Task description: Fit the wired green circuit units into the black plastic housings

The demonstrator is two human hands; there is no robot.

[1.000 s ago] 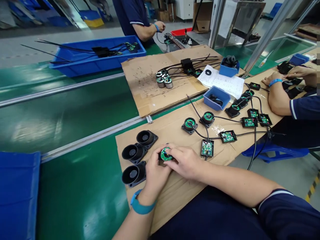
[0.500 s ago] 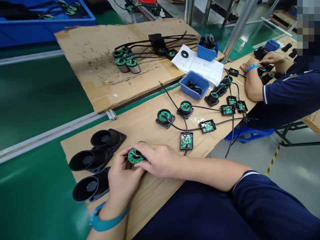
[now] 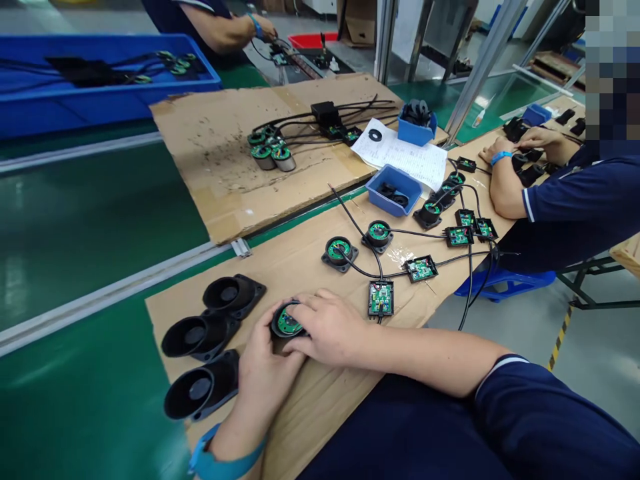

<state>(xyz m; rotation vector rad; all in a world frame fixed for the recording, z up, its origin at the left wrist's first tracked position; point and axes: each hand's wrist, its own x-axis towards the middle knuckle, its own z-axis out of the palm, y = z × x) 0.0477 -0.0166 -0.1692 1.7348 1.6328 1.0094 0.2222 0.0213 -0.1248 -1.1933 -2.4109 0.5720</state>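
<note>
I am gripping the round speaker unit (image 3: 286, 323) between both hands, left hand (image 3: 263, 363) and right hand (image 3: 327, 327), seating its green board; next I judge firm, even pressing is needed.

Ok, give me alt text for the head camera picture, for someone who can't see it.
Both hands, left hand and right hand, hold a round black part with a green circuit board on a cardboard sheet. Three black horns lie to the left, and wired boards lie to the right, where another person's arm rests.
</note>
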